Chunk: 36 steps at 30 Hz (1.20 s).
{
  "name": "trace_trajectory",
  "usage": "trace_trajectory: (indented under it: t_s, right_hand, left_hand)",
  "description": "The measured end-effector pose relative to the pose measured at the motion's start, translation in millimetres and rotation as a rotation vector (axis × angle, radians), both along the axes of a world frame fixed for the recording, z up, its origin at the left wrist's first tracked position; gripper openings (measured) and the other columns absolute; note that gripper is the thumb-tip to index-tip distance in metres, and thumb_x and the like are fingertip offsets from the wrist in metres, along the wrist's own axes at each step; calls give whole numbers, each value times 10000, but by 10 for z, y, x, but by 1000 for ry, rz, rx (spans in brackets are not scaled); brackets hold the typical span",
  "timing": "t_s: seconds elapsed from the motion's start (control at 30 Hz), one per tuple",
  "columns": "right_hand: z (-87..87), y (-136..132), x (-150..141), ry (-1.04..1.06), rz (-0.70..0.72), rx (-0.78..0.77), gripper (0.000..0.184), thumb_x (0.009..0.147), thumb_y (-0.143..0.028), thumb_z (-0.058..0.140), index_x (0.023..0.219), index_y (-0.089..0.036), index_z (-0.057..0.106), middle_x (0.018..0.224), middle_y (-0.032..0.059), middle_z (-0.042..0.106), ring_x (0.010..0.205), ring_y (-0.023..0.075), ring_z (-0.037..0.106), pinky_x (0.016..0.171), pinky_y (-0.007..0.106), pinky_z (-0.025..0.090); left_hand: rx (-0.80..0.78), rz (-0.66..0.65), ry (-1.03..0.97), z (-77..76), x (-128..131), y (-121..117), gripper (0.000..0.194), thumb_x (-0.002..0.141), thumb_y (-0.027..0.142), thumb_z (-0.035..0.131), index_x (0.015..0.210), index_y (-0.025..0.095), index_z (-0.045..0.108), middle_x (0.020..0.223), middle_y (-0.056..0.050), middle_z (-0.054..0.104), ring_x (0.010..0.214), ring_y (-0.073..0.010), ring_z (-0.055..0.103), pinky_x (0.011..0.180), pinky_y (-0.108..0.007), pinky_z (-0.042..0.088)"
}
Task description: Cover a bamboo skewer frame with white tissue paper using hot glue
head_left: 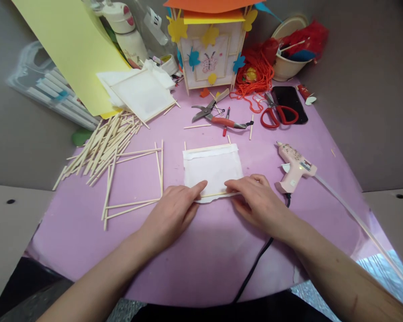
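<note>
Flat on the pink table lies a white paper panel (213, 171) on thin wooden sticks, whose ends poke out past its far edge. The paper is folded over along that far side. At the near left corner my left hand (177, 203) grips the panel's edge, its index finger lying on the paper. My right hand (255, 201) holds the near right corner the same way, fingers bent around the edge. A stick runs along the near edge between both hands, with a strip of paper beyond it. The thumbs are partly hidden.
Left of the panel are a stick frame (161, 172) and a pile of wooden sticks (102, 147). A glue gun (293, 163) with its cord lies right. Behind are pruning shears (218, 118), red scissors (271, 118), a phone (293, 100) and a decorated lantern (191, 74).
</note>
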State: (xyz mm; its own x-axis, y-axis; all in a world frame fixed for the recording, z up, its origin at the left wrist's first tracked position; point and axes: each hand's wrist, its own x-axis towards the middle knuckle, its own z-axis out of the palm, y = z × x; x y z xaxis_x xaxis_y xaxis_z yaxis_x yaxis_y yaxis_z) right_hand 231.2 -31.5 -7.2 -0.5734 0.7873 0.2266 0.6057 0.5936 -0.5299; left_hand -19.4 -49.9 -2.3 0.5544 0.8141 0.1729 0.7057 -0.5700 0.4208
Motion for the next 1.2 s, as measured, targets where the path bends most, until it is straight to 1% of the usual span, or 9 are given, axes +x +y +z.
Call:
trace_trajectory:
  t_s: [0.13, 0.23, 0.3, 0.43, 0.6, 0.77, 0.87, 1.03, 1.2]
  right_hand:
    - [8, 28, 41, -12, -37, -15, 409, 808, -55, 547, 1179, -213, 477, 1037, 34, 671, 969, 200, 588, 908, 378, 329]
    - [18, 45, 73, -40, -55, -34, 421, 798, -67, 568, 1180, -216, 473, 999, 19, 679, 938, 194, 593, 910, 385, 320]
    - [31, 50, 86, -52, -64, -41, 416, 801, -83, 576, 1180, -221, 474, 989, 17, 682, 929, 196, 595, 908, 391, 314]
    - [63, 45, 92, -42, -56, -41, 389, 810, -113, 583, 1168, -226, 481, 1020, 33, 685, 955, 211, 597, 909, 401, 305]
    - [91, 34, 94, -32, -34, -40, 353, 831, -117, 562, 1157, -232, 486, 959, 16, 692, 857, 186, 618, 891, 400, 307]
    - [84, 35, 117, -29, -60, -28, 363, 819, -144, 585, 1155, -235, 481, 1041, 31, 676, 946, 203, 600, 919, 413, 310]
    - [55, 44, 134, -51, -65, -27, 382, 801, -136, 580, 1157, -239, 486, 1028, 37, 680, 976, 226, 589, 920, 430, 315]
    - [17, 63, 133, -71, -86, -12, 418, 775, -104, 554, 1167, -239, 499, 994, 39, 684, 993, 246, 562, 913, 448, 325]
    - [12, 60, 102, -78, -101, -3, 421, 752, -77, 531, 1144, -230, 515, 944, 42, 683, 970, 256, 555, 896, 453, 332]
  left_hand:
    - [-49, 45, -6, 8, -18, 28, 552, 879, 159, 569, 1372, 227, 331, 1022, -46, 633, 904, -211, 580, 824, -376, 448]
    - [-85, 37, -3, -6, -14, 44, 559, 875, 166, 575, 1372, 237, 329, 1016, -33, 642, 898, -207, 582, 838, -381, 433]
    - [-83, 37, -3, -10, -12, 48, 555, 879, 172, 572, 1373, 238, 329, 1015, -32, 644, 903, -207, 584, 841, -383, 425]
    - [-40, 11, -13, 2, -10, 37, 544, 883, 189, 574, 1368, 231, 332, 1085, -50, 643, 997, -223, 578, 868, -390, 404]
    - [-42, -23, 8, -5, -11, 17, 514, 900, 168, 542, 1365, 229, 331, 1017, -32, 661, 914, -206, 594, 848, -383, 391]
    - [-70, 26, -39, -4, -17, 23, 561, 879, 176, 578, 1375, 235, 322, 1073, -37, 650, 958, -202, 582, 876, -378, 383]
    - [-92, 61, -26, 14, -13, 21, 564, 874, 182, 584, 1373, 239, 328, 1053, -31, 649, 958, -202, 570, 884, -381, 373]
    - [-92, 117, 11, 41, 5, -2, 558, 879, 177, 560, 1385, 236, 333, 1052, -39, 659, 1032, -225, 545, 902, -403, 356]
    - [-61, 134, 36, 54, 46, 1, 526, 885, 143, 509, 1382, 208, 353, 1016, -42, 665, 998, -216, 548, 889, -401, 353]
